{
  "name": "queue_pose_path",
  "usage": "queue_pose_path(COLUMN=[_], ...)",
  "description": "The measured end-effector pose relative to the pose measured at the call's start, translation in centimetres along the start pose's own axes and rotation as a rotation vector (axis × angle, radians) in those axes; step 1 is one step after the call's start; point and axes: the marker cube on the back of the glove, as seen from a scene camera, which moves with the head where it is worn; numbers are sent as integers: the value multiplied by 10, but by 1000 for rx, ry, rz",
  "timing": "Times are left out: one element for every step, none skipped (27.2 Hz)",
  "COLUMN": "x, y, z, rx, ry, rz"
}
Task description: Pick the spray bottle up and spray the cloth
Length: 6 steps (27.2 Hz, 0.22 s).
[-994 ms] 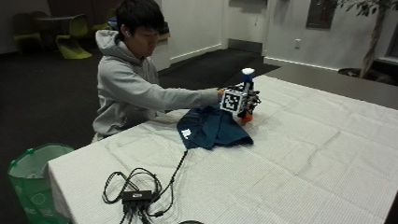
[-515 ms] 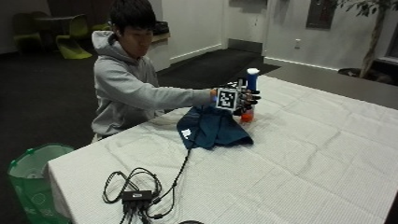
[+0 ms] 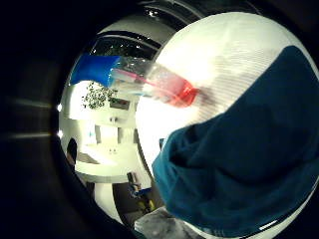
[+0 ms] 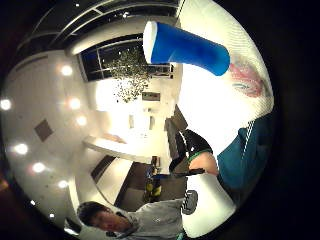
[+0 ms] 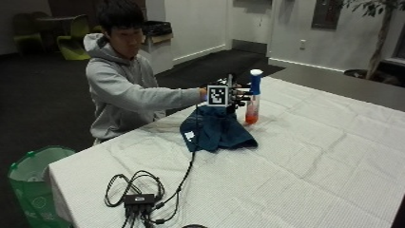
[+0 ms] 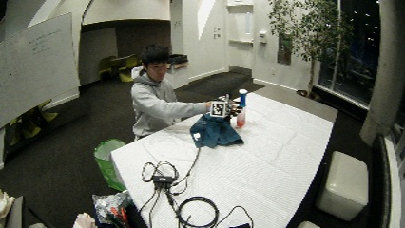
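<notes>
Blue-capped, the spray bottle stood upright on the counter at centre frame, just right of our gloved right hand. The teal cloth lay below. Whether our fingers were spread, we could not tell.

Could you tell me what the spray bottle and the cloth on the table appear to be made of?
Spray bottle: likely clear plastic, since red liquid shows through its body; the blue top looks like smooth opaque plastic. Cloth: soft teal fabric, matte, lying in folds and creases; the exact fibre cannot be told.
</notes>
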Motion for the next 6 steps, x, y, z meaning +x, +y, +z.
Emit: queue_pose_path(x=[0,1,2,3,4,4], y=[6,17,31,47,60,67], z=[-2,-5,-9,-12,-14,-15], rx=[-22,-76,-158,-253,-334,-379], ry=[0,6,17,28,36,40], rz=[-7,-14,-22,-30,-36,-39])
